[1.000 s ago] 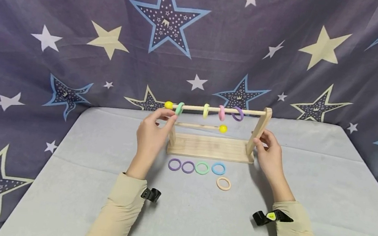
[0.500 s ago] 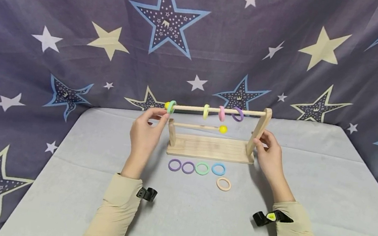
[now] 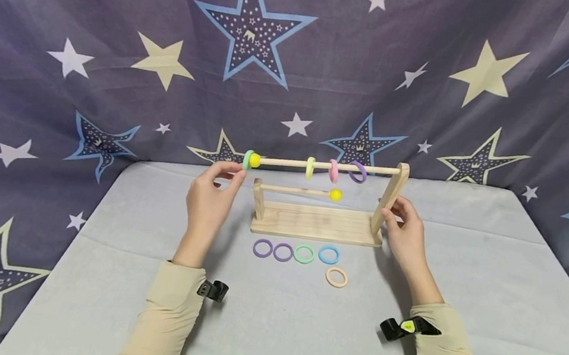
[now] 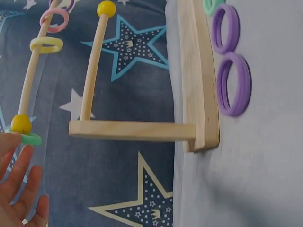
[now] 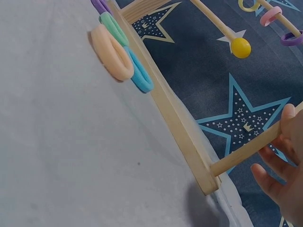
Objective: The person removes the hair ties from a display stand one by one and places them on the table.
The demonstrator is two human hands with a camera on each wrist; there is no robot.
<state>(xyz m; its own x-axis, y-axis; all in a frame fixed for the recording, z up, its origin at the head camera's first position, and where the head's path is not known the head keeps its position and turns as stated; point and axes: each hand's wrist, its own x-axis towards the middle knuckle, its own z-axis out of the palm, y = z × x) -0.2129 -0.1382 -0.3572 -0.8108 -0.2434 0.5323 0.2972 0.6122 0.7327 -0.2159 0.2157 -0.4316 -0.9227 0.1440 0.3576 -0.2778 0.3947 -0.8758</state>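
My left hand (image 3: 210, 201) pinches a green ring (image 3: 247, 160) between thumb and fingers, right at the yellow ball (image 4: 21, 124) that tips the upper rod. In the left wrist view the ring sits just beyond that ball, at the rod's outer end. On the same rod (image 3: 286, 163) hang a yellow ring (image 3: 310, 167), a pink ring (image 3: 334, 171) and a purple ring (image 3: 358, 172). My right hand (image 3: 407, 229) holds the tall right post (image 3: 391, 197) of the wooden stand, thumb in front, fingers partly hidden behind. The stand's base (image 3: 317, 222) rests on the table.
Before the base lie two purple rings (image 3: 262, 248), a green ring (image 3: 304, 253), a blue ring (image 3: 329, 254) and a beige ring (image 3: 337, 277). A shorter lower rod with a yellow ball (image 3: 335, 194) extends from the left post (image 3: 259, 199). A star-patterned cloth (image 3: 295, 95) hangs behind.
My left hand has moved left, sliding the green ring along the upper rod and over the yellow ball to its outer side. The right hand stays on the post.
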